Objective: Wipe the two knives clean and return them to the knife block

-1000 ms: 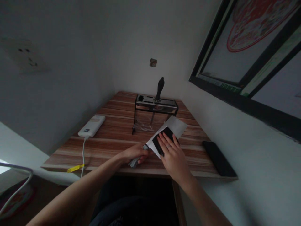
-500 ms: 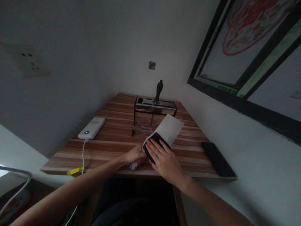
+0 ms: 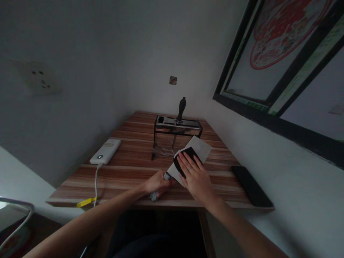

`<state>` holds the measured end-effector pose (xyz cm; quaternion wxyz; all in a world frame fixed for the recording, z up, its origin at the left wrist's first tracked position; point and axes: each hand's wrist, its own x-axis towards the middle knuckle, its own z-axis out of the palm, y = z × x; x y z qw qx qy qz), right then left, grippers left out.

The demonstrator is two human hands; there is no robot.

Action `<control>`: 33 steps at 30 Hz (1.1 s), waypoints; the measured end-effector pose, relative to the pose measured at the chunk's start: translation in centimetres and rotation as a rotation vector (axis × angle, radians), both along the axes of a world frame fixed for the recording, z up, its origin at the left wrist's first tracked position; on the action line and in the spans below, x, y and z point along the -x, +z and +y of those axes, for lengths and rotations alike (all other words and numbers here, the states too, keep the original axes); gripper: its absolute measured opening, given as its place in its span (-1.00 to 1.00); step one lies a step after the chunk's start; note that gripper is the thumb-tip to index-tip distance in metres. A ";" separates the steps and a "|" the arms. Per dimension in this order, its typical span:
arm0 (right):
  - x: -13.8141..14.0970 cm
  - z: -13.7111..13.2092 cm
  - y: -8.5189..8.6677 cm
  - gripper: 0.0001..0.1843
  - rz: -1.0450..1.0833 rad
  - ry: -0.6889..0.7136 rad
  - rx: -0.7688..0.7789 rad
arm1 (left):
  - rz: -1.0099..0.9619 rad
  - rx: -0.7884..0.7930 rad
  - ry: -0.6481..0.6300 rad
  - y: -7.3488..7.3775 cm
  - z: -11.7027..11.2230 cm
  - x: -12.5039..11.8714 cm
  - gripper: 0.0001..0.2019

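Observation:
My left hand (image 3: 159, 182) is closed around the grey, wrapped-looking handle (image 3: 153, 195) of what looks like a cleaver. Its broad, pale, flat blade (image 3: 203, 146) points away to the upper right, above the wooden table. A black cloth or pad (image 3: 191, 152) lies on the blade's middle. Over it my right hand (image 3: 195, 177) presses down with fingers stretched and close together, a ring on one of them. The palm covers part of the cloth and the blade.
Behind the blade stands a black-framed holder (image 3: 178, 123) with clear sides and an upright black handle (image 3: 181, 109). A white power bank (image 3: 106, 152) with a cable lies left on the wood-grain table (image 3: 129, 172). A black phone (image 3: 251, 185) lies at the right edge. Walls enclose the table.
My right hand has slid the black cloth up along the blade, away from the handle, baring the blade's near part. The left hand keeps its grip. The view has tilted slightly.

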<state>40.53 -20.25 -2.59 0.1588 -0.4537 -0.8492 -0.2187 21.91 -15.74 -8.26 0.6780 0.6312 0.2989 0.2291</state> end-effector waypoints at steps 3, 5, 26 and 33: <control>-1.3 1.2 1.2 -0.46 0.011 -0.058 -0.027 | -0.013 0.001 -0.018 0.2 -0.1 0.0 -0.67; -2.2 2.2 1.9 -0.47 0.013 -0.095 -0.054 | -0.009 -0.001 -0.026 0.3 -0.1 0.0 -0.66; -1.5 1.9 1.0 -0.46 0.096 -0.084 -0.035 | 0.024 -0.015 -0.011 0.6 -0.3 0.0 -0.67; 1.2 -0.9 -1.3 -0.45 0.091 0.034 0.041 | 0.032 -0.029 0.017 0.4 -0.2 -0.1 -0.73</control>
